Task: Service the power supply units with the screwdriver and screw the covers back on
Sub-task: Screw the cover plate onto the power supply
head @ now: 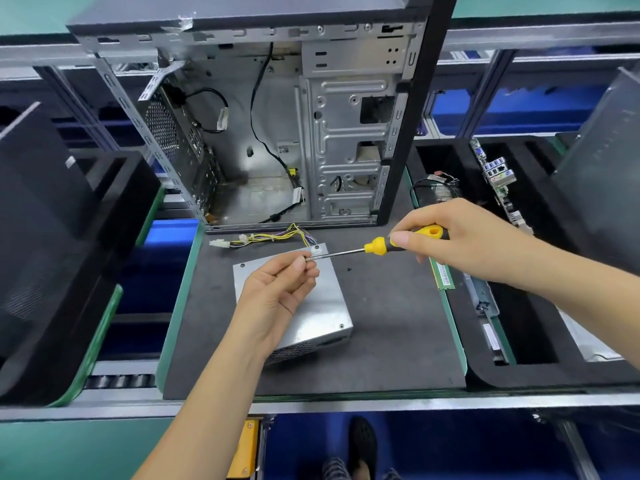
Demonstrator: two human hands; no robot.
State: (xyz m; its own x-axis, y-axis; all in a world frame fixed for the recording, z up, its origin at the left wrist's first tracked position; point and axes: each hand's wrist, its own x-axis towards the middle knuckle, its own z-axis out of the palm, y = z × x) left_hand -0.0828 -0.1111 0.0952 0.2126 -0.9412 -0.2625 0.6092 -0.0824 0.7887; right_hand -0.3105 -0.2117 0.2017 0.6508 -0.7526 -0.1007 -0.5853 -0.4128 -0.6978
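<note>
A silver power supply unit (322,306) lies flat on the dark mat (391,334), its yellow and purple cable bundle (273,235) trailing toward the open computer case (277,133). My right hand (464,240) grips the yellow and black handle of a screwdriver (377,245), held level above the unit. My left hand (280,292) hovers over the unit and pinches the tip of the screwdriver shaft between thumb and fingers. Whether a screw sits at the tip is hidden by my fingers. A small black screw (348,269) lies on the mat beside the unit.
A green memory module (442,275) lies at the mat's right edge. Black foam trays (519,306) to the right hold a circuit board (498,178) and metal parts. A dark case panel (45,237) leans at the left. Blue bins sit behind and below.
</note>
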